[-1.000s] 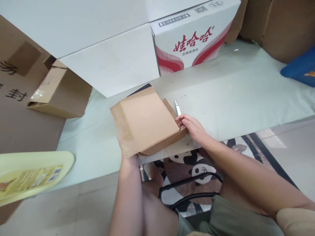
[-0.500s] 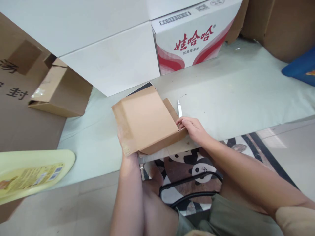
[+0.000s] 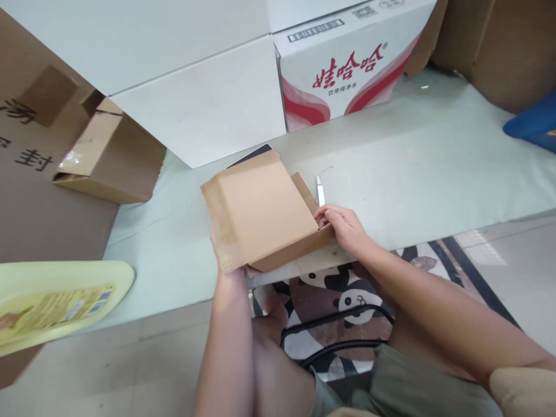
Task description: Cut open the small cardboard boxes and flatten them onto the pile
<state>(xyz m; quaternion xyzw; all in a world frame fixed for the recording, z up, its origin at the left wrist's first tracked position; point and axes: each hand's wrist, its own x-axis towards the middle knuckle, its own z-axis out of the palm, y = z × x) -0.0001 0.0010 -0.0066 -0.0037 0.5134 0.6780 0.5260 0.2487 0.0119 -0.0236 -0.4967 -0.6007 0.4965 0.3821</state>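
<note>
A small brown cardboard box (image 3: pixel 269 214) sits near the front edge of the cloth, its broad lid flap over the top and a strip of clear tape along the left edge. My right hand (image 3: pixel 344 227) has its fingers curled round the right front corner, by a raised side flap (image 3: pixel 306 192). Just beyond those fingers lies a slim silver-white tool (image 3: pixel 320 191); its kind is unclear. My left hand (image 3: pixel 215 250) is under the taped edge at the left, its fingers hidden by the flap. A dark flat thing (image 3: pixel 249 156) shows behind the box.
Large white cartons (image 3: pixel 200 98) and a red-and-white water carton (image 3: pixel 347 81) stand behind. Brown boxes (image 3: pixel 110 153) are at the left. A pale yellow bottle (image 3: pixel 117 275) is front left, a blue object (image 3: pixel 532 124) far right. Pale green cloth (image 3: pixel 417 168) covers the surface.
The whole view has shifted slightly, with the scene a little farther right. Both hands keep their places at the box, and the lid flap stays over it.
</note>
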